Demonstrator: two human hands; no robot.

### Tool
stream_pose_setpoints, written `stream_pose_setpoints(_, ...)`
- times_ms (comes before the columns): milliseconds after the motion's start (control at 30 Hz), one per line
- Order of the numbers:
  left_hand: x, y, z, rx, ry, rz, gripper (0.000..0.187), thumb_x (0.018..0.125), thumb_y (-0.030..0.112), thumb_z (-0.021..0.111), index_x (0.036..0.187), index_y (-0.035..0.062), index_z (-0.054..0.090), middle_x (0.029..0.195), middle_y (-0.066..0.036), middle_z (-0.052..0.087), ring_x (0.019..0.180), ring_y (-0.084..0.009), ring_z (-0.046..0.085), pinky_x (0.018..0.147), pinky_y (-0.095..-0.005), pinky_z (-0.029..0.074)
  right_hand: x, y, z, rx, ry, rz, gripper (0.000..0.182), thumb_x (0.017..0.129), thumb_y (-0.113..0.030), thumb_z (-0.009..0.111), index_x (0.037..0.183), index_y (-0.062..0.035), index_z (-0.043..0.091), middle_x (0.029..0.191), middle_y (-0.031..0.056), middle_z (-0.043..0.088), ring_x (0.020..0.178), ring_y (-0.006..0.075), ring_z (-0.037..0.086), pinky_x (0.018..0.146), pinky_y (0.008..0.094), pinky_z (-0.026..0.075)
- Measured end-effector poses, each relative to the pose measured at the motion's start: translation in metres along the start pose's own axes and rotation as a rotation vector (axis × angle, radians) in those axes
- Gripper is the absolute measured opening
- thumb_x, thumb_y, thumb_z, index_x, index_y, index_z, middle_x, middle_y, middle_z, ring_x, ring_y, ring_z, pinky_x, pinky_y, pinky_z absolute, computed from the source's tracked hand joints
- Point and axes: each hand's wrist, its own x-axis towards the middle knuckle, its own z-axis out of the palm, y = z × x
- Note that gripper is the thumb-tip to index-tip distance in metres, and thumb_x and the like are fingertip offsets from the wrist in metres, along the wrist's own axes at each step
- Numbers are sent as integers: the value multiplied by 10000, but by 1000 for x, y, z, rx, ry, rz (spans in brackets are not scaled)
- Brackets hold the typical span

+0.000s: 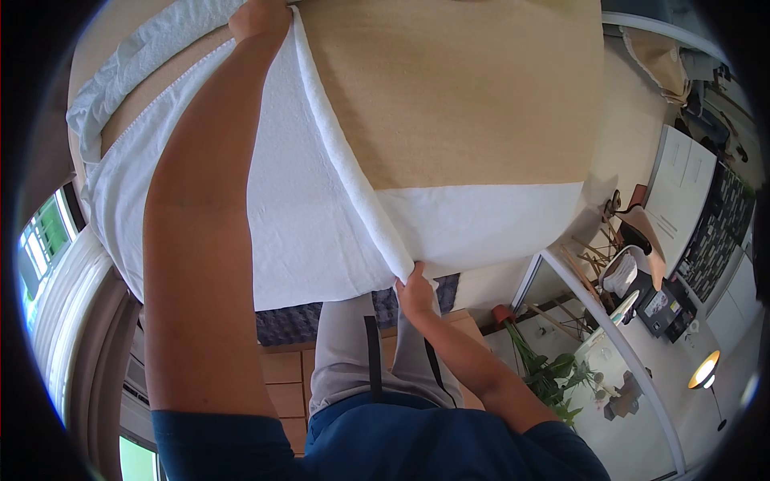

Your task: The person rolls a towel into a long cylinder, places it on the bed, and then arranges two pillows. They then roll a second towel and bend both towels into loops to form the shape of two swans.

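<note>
A white cloth (pixel 305 216) lies over the left part of a large tan surface (pixel 473 88), with a rolled or folded edge running from top centre down to the right. Gripping the lower end of that edge is my right hand (pixel 415 295), its fingers closed round the cloth. My left hand (pixel 261 18) reaches to the top of the view, at the upper end of the same edge; its fingertips are cut off by the frame. A white underlayer (pixel 489 216) shows beneath the tan surface near me.
A bunched white textured cloth (pixel 128 96) curves along the left. White curtains (pixel 80 289) hang by a window at far left. Right of the railing (pixel 609 329) are a plant (pixel 553 369), chairs, white cabinets (pixel 682 176) and a lit lamp (pixel 706 370). A dark mat (pixel 289 325) lies below.
</note>
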Motion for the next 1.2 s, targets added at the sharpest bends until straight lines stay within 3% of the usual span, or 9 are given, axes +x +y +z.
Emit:
stream_pose_setpoints(300,-4,4,-8,-32,4,3,169,750,266,637,747,106,692,799,-119,664,768,-284,651,650,-397,529,-8,17,19,569,-59,-133,376,800,-58,579,1067,11,323,767,243,613,720,425,606,637,442,481)
stream_pose_setpoints(567,2,-4,-6,-151,-124,-56,224,764,343,584,922,233,700,915,-67,677,874,-277,642,740,-392,511,2,11,1,272,-55,-197,384,766,-60,630,1003,27,340,767,235,616,755,403,619,644,449,480)
stream_pose_setpoints(733,-2,-2,-9,-216,-76,-22,218,775,198,522,857,101,699,860,-145,673,824,-320,655,702,-421,520,9,9,-59,284,-279,-195,315,768,-103,637,965,22,426,783,212,626,727,374,626,642,411,490)
stream_pose_setpoints(800,-6,-1,-19,-206,-71,0,204,776,167,517,830,94,700,841,-149,672,806,-314,658,689,-408,521,26,-30,-112,-144,-401,-587,222,781,-109,615,926,8,495,764,179,622,718,355,619,640,385,489)
stream_pose_setpoints(867,-6,1,-16,-227,-77,-13,199,775,160,520,825,93,700,842,-148,673,804,-313,658,689,-404,522,55,-115,-155,8,-300,-585,154,794,-76,580,916,4,533,789,167,610,752,361,601,669,399,484)
stream_pose_setpoints(933,1,-4,2,-206,-74,-45,218,774,331,573,845,170,701,834,-102,671,797,-300,646,693,-410,518,89,-193,-163,238,180,-1106,288,795,-20,543,1079,23,530,1146,207,504,1038,385,503,857,436,427)
stream_pose_setpoints(967,2,-6,1,-193,-62,-63,218,774,331,573,845,170,701,834,-102,671,797,-300,646,693,-410,518,105,-231,-161,30,316,-1182,365,816,-60,533,1165,43,505,1307,236,378,1214,397,370,1005,465,316)
stream_pose_setpoints(1100,4,-4,-5,-193,-70,-22,209,766,322,583,805,154,701,809,-92,671,766,-313,647,670,-419,520,167,-307,-121,-318,499,-1060,677,835,-298,551,1348,67,301,1419,229,275,1351,338,204,1090,529,117)
stream_pose_setpoints(1200,0,-7,-7,-239,-79,41,163,776,225,575,851,153,701,850,-82,674,807,-280,652,694,-387,522,202,-325,-138,-402,644,-1028,724,831,-364,551,1360,52,283,1437,202,266,1353,326,211,1085,528,125)
